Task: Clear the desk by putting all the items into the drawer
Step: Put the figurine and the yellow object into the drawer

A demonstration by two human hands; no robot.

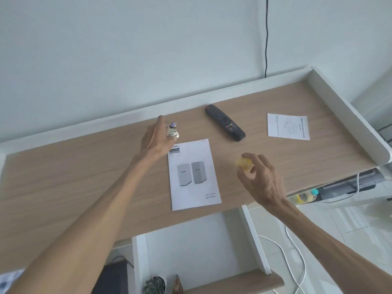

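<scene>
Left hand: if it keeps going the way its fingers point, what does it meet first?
Probably the desk's white back rim, then the wall. The left hand already holds a small bottle; depth is uncertain.

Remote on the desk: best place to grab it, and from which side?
Take the remote mid-body, across its narrow width, coming from above. It lies flat and diagonal on the desk with clear wood along both long edges, so a thumb-and-fingers grip fits there.
</scene>
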